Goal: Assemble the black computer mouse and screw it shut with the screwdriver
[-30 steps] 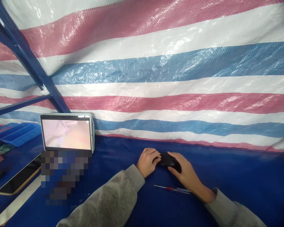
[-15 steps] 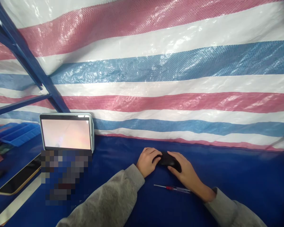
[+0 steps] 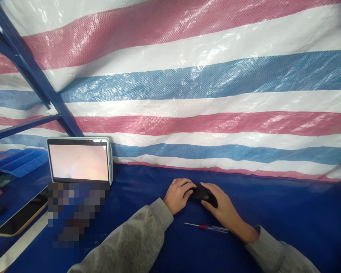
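Observation:
A black, rounded object that looks like a computer mouse lies on the blue table surface. My left hand grips its left end, with the fingers curled over the edge. On its right side, my right hand holds it between thumb and fingers. Both hands partly cover the object. A thin screwdriver with a red and clear handle lies just below the hands, its metal tip pointing left and its handle end near my right wrist.
At the left, a tablet stands upright in a pale case. A phone lies near a white strip. Behind it are a blue compartment tray and a blurred item. A blue metal frame crosses before a striped sheet.
Both hands stay around the black object with hardly any movement. The picture on the tablet screen has changed slightly, and the blurred things at the far left have shifted.

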`<state>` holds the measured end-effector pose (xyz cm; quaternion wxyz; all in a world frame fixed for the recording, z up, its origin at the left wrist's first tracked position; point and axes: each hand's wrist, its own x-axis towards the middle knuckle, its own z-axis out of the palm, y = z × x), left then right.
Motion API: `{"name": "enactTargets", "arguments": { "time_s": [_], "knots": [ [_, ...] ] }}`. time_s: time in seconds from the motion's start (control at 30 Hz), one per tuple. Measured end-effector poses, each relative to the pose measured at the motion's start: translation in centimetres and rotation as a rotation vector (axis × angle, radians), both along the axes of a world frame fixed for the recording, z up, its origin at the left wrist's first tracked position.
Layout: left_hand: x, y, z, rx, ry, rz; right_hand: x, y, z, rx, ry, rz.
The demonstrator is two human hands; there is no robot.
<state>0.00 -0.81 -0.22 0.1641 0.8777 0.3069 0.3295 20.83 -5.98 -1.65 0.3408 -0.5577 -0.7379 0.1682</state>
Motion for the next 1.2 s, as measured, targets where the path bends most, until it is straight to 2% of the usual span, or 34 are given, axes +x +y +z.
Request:
{"name": "enactTargets", "arguments": {
  "time_s": [0.2,0.37,0.53,0.73,0.8,0.93,1.07,1.13,1.2],
  "knots": [
    [-0.1,-0.4,0.8,-0.064,0.102,-0.063,0.1,0.0,-0.1,-0.002,-0.010,0.000],
    [-0.1,-0.6,0.9,-0.044,0.128,-0.051,0.1,0.0,-0.1,0.013,-0.012,0.000],
    [0.0,-0.4,0.6,0.010,0.097,0.022,0.1,0.0,-0.2,0.045,0.007,-0.013],
    [0.0,-0.2,0.7,0.008,0.050,0.147,0.2,-0.1,0.4,-0.018,0.041,-0.136],
    [0.0,-0.3,0.8,0.039,0.059,0.125,0.0,-0.2,0.6,-0.022,0.025,-0.135],
    [0.0,-0.5,0.8,0.101,0.135,-0.022,-0.3,-0.2,0.9,-0.010,-0.035,-0.126],
    [0.0,-0.4,0.7,0.051,0.159,-0.009,0.5,-0.1,3.1,0.107,-0.147,-0.215],
    [0.1,-0.3,0.5,0.038,0.161,0.018,1.1,-0.4,4.9,0.011,-0.239,-0.100],
    [0.1,-0.1,0.3,0.031,0.169,0.029,1.3,-1.1,6.4,-0.188,-0.341,0.175]
  ]
}}
